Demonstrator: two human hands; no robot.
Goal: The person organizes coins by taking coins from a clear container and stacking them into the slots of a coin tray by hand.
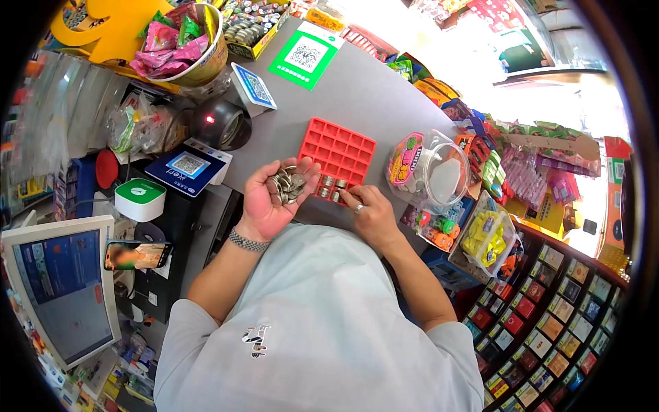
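Observation:
My left hand [262,206] is cupped palm up and holds a heap of silver coins [286,184], left of the red coin tray [336,147]. The tray is divided into small square compartments. Stacked coins [331,187] stand in several compartments at its near end; the farther ones show bare red bottoms. My right hand [373,214], with a ring on one finger, is at the tray's near right corner. Its thumb and fingertips are drawn together beside the stacked coins, and whatever lies between them is too small to make out.
The tray lies on a grey counter [288,113]. A clear plastic jar [445,175] stands to its right, with a box of yellow packets [485,237] nearer me. A green QR card [307,55] lies beyond. At left are a black scanner [223,123], a payment speaker [140,199] and a monitor [62,288].

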